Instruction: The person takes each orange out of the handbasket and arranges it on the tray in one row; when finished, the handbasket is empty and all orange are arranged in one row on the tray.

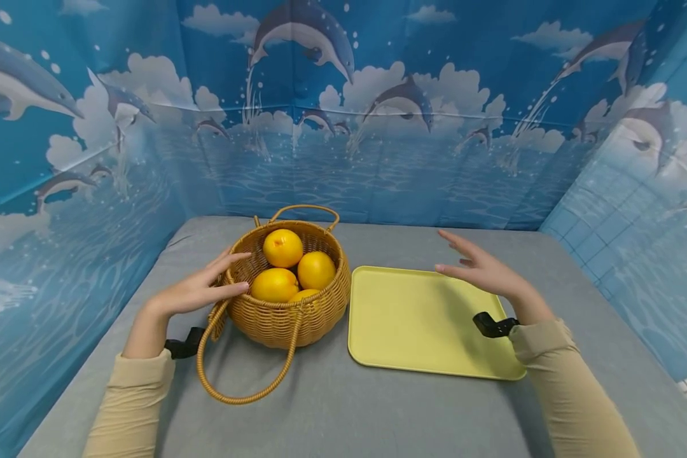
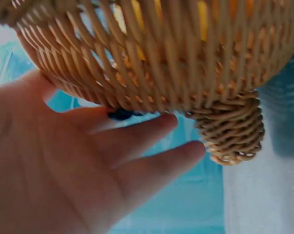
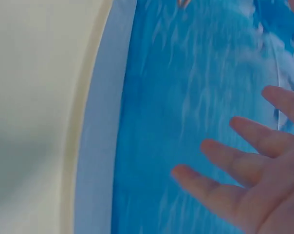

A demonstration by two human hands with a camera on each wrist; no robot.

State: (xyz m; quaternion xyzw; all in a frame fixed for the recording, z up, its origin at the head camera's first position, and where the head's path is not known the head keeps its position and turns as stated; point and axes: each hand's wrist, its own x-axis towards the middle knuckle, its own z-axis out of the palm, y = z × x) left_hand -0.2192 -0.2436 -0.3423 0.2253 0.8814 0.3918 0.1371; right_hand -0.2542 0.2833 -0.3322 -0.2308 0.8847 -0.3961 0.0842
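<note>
A round wicker basket (image 1: 320, 318) stands on the grey cloth, holding several yellow-orange round fruits (image 1: 283, 248) whose exact kind I cannot tell. My left hand (image 1: 197, 291) is at the basket's left rim, thumb and index finger reaching over its edge. In the left wrist view the fingers (image 2: 156, 165) are extended beside the woven wall, close to a wicker stub at its side; whether they touch it is unclear. My right hand (image 1: 486, 270) hovers over the far right part of a yellow tray (image 1: 412, 324), fingers spread and holding nothing.
One looped basket handle (image 1: 246, 399) droops toward the front and the other (image 1: 306, 207) stands at the back. Grey cloth (image 1: 343, 413) covers the table. A blue curtain (image 1: 378, 172) with dolphins rises behind and on both sides.
</note>
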